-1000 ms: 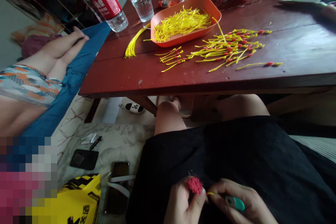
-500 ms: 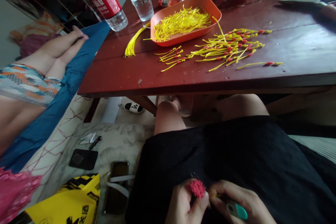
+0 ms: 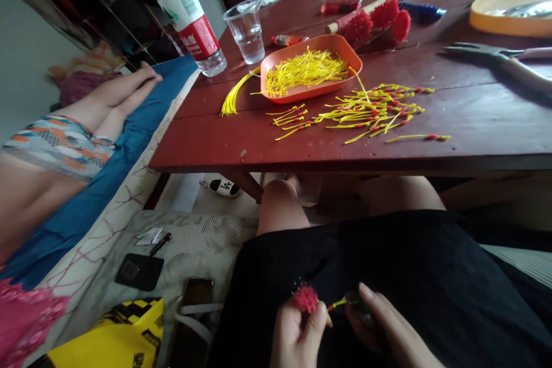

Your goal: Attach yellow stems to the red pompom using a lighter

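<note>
My left hand point(image 3: 297, 333) pinches a fluffy red flower-like piece point(image 3: 306, 299) low over my lap, thumb along its side. Thin wire-like tips stick up from the red top. A short yellow cord with a red band point(image 3: 337, 303) extends from beside my left thumb toward the right hand. My right hand point(image 3: 390, 325) is curled round a small tool, mostly hidden and in shadow; its teal handle shows only in the earlier view. On the table, many yellow cords with red bands point(image 3: 379, 112) lie in front of an orange tray point(image 3: 297, 94) full of cut yellow cord.
A yellow tassel point(image 3: 235, 95), a plastic cup of water point(image 3: 250, 40) and a bottle point(image 3: 194, 29) stand left of the tray. Behind lie red fluffy pieces point(image 3: 383, 17); pliers point(image 3: 500, 54) are at right. A phone point(image 3: 194, 299) rests beside me. Another person lies at left.
My view has tilted up slightly, so the table sits lower. My hands have moved apart, uncovering the yellow cord between them. The teal handle has turned out of sight.
</note>
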Available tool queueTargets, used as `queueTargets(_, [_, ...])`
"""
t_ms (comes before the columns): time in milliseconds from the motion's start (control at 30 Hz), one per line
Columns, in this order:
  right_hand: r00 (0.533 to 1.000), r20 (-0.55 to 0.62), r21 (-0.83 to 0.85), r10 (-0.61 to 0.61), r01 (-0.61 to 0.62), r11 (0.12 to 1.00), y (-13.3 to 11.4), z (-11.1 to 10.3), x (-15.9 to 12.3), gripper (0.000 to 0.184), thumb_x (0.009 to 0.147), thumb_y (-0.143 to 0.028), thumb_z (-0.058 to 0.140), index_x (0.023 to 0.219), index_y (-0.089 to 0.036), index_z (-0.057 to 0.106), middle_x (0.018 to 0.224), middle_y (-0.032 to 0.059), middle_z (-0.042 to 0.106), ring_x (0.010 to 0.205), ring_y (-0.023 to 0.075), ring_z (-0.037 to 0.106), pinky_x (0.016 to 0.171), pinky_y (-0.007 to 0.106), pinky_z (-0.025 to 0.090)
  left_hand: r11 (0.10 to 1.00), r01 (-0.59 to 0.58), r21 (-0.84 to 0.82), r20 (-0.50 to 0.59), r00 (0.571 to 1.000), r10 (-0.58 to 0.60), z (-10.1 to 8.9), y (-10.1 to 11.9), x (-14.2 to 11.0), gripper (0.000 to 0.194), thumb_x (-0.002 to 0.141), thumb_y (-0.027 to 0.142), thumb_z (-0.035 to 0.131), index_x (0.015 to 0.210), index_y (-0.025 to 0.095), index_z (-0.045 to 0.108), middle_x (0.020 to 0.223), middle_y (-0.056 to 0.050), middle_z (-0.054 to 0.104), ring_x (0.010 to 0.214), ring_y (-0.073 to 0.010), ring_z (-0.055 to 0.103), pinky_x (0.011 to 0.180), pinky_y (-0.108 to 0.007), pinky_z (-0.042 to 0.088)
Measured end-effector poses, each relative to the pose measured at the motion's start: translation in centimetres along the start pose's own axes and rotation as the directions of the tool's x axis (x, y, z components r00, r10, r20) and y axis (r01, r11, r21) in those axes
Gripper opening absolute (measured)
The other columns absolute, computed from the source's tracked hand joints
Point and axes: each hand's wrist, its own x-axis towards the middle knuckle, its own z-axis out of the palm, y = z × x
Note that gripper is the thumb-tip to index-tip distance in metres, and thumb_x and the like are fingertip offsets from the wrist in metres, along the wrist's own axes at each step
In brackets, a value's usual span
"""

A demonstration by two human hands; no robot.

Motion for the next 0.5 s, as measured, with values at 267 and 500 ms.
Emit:
queueTargets(267, [0.977,-0.056,0.254,0.205,-0.184,0.950,-0.3,0.7,-0.5,0.042,0.074,-0.058,0.055,0.058,-0.019,0.054,0.060,-0.0035,0.046,0.055,0.0121,0.047,0.058,0.022,0.047,0.993,0.078,-0.086,0.060,0.996,-0.073,0.2,0.3,0.1,0.049,0.056,0.065,0.064,0.060,0.016,0.061,0.040,0.011,0.027,0.037,-0.0044,0.021,0.039,-0.019,0.019])
queueTargets(500, [0.965,-0.031,0.407,0.260,-0.226,0.885,-0.4,1.2,-0.6,0.045,0.068,-0.062,0.059,0.061,-0.018,0.054,0.063,-0.0047,0.040,0.060,0.0117,0.038,0.059,0.020,0.040,0.992,0.100,-0.077,0.083,0.992,-0.094,0.3,0.5,0.0,0.055,0.053,0.068,0.063,0.061,0.014,0.060,0.040,0.011,0.026,0.037,-0.0033,0.020,0.040,-0.020,0.012])
